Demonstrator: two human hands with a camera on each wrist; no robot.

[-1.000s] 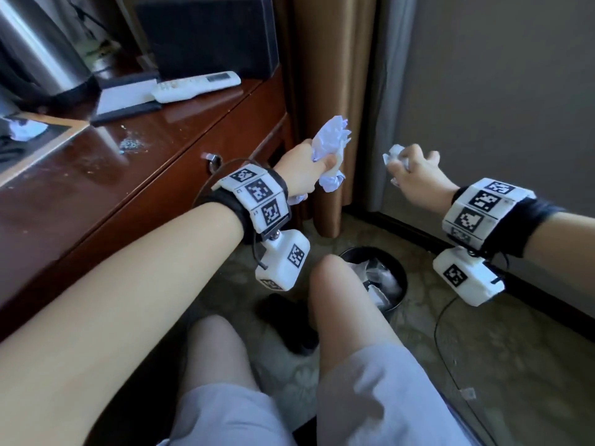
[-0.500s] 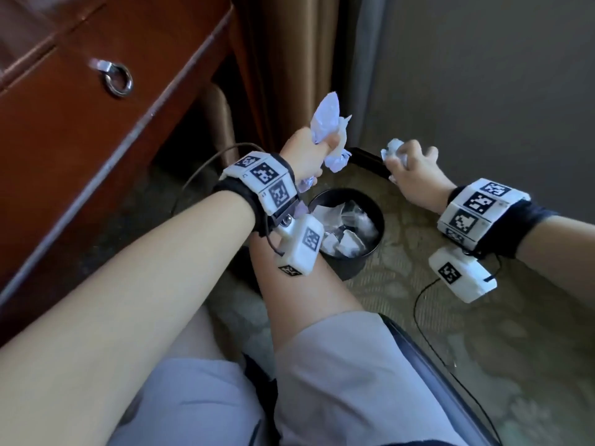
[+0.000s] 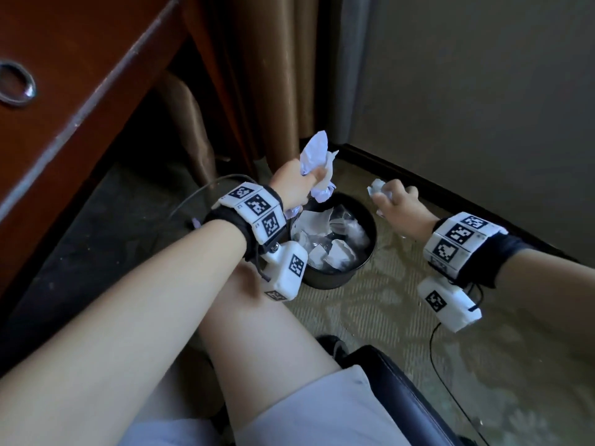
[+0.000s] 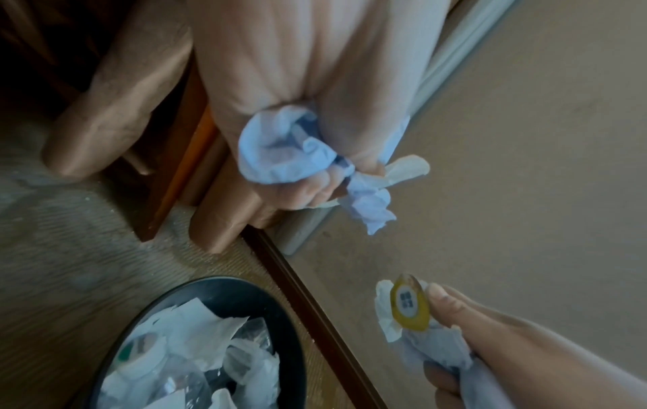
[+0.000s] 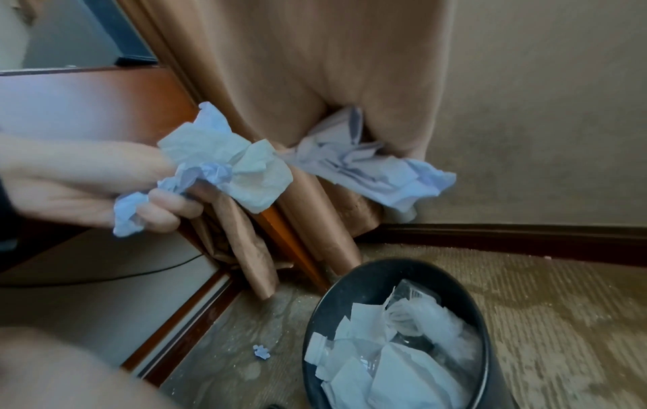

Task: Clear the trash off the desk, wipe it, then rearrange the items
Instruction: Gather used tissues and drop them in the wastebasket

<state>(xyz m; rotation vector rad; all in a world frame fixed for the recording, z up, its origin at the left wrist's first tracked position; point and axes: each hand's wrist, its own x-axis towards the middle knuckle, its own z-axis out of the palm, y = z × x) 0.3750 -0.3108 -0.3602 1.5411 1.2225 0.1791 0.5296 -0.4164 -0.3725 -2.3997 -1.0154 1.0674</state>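
Observation:
My left hand (image 3: 297, 185) grips a wad of crumpled white tissue (image 3: 317, 157) just above the back rim of a black round trash bin (image 3: 370, 220) on the floor. The bin holds crumpled paper and clear plastic. To the right of the bin, my right hand (image 3: 394, 201) holds a smaller paper wad (image 3: 377, 188). In the left wrist view that wad (image 4: 388, 318) wraps a round yellow-rimmed piece (image 4: 409, 304). The right wrist view shows the left hand's tissue (image 5: 224, 166) and the bin (image 5: 483, 312) below.
The wooden desk (image 3: 80, 59) with a ring drawer pull (image 3: 17, 83) is at the upper left. A brown curtain (image 3: 257, 75) hangs behind the bin, beside a grey wall. A black chair seat (image 3: 402, 400) is under my legs. A small paper scrap (image 5: 261, 352) lies on the carpet.
Both hands have come down from desk height to just over the bin, still holding their wads. My view has tipped down, so the desk top is out of sight.

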